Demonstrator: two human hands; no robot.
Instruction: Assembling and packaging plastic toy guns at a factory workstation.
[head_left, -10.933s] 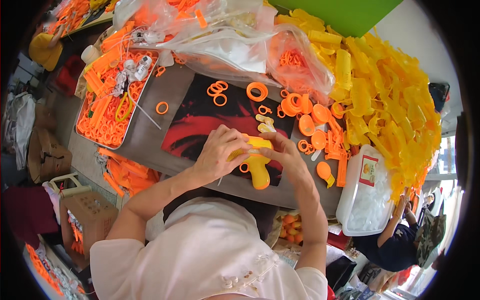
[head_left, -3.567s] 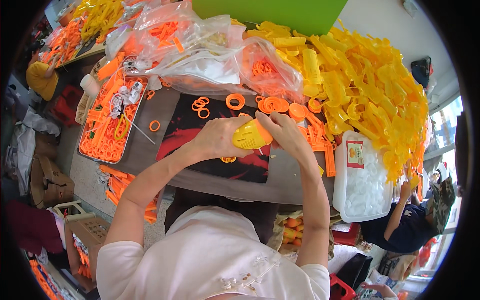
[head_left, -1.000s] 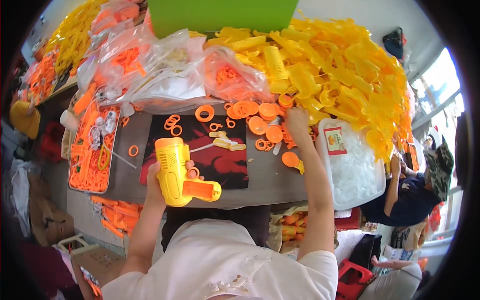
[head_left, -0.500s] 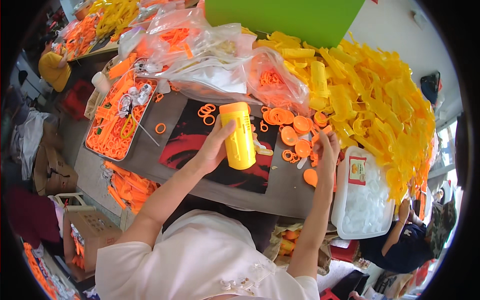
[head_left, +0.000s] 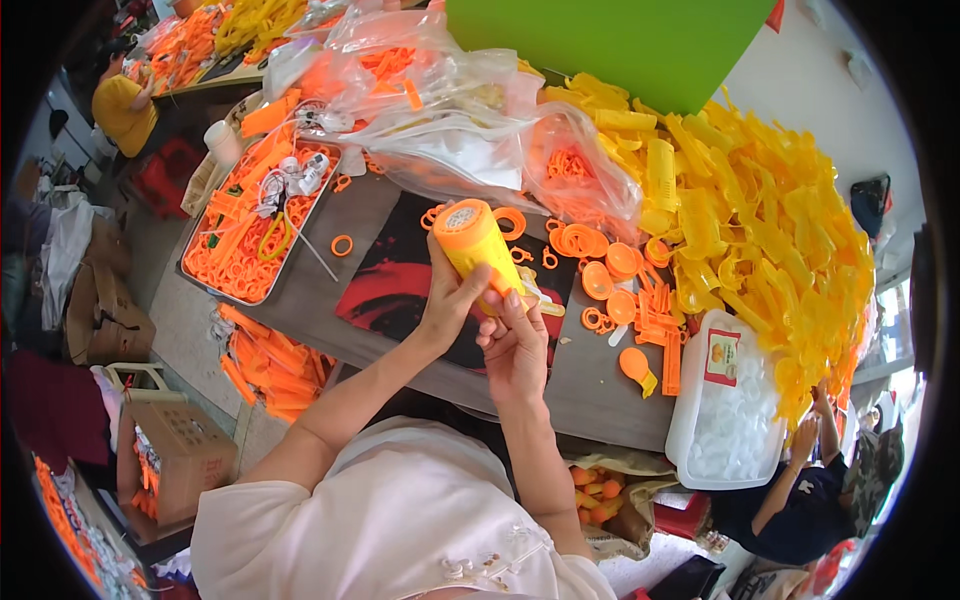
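A yellow plastic cylinder [head_left: 478,258] with an orange end cap is tilted above the table, its capped end up and facing me. My left hand [head_left: 446,305] wraps around its side, thumb across the front. Close against the cylinder's lower end, my right hand [head_left: 517,345] has its fingertips pinched together. A bit of orange shows between those fingers, apparently a small plastic part, mostly hidden. Below the cylinder lies a black and red mat [head_left: 385,290]. Orange rings [head_left: 510,222] and round orange caps [head_left: 597,280] lie beyond and to the right of my hands.
A metal tray [head_left: 262,300] of orange parts stands at left. Clear plastic bags [head_left: 450,140] lie behind, beside a large yellow parts heap [head_left: 760,220]. A white tub [head_left: 683,440] of translucent pieces sits at right. Co-workers are at far left and right.
My right hand has come from the orange parts at right to the cylinder's lower end. The cylinder has tilted, turning its orange cap toward me.
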